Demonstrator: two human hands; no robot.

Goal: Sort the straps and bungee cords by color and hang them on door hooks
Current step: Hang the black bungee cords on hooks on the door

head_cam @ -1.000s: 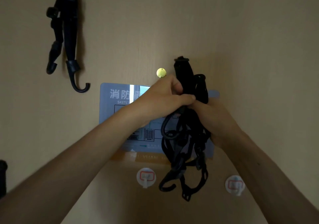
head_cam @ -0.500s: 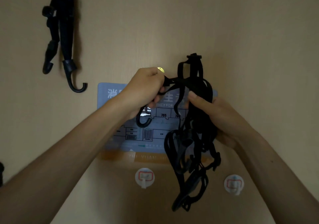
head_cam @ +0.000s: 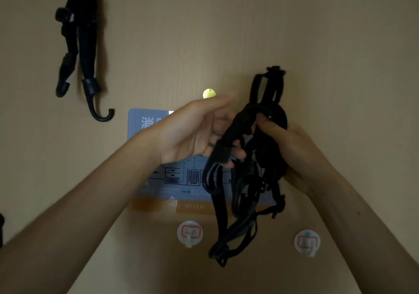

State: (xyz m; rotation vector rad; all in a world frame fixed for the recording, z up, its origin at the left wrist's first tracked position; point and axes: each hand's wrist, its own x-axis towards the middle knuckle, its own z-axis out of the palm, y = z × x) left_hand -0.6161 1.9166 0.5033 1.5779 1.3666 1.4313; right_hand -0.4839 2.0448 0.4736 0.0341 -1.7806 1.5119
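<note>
A tangled bundle of black bungee cords (head_cam: 249, 180) with plastic hook ends hangs in front of a beige door (head_cam: 340, 67). My right hand (head_cam: 297, 155) grips the bundle near its top, thumb pressed over the cords. A loop sticks up above that hand. My left hand (head_cam: 195, 132) is beside the bundle with the palm showing and the thumb out; a black strap lies across its straight fingers. Two white stick-on door hooks (head_cam: 190, 233) (head_cam: 307, 242) sit below the bundle, both bare. More black straps (head_cam: 79, 44) hang at the upper left.
A blue floor-plan sign (head_cam: 147, 121) is fixed to the door behind my hands, with a small brass disc (head_cam: 209, 93) above it. A dark object (head_cam: 1, 225) shows at the left edge.
My left hand let go of the hook end it was pulling and opened beside the bundle. The right hand kept its hold, and the cords swung slightly.
</note>
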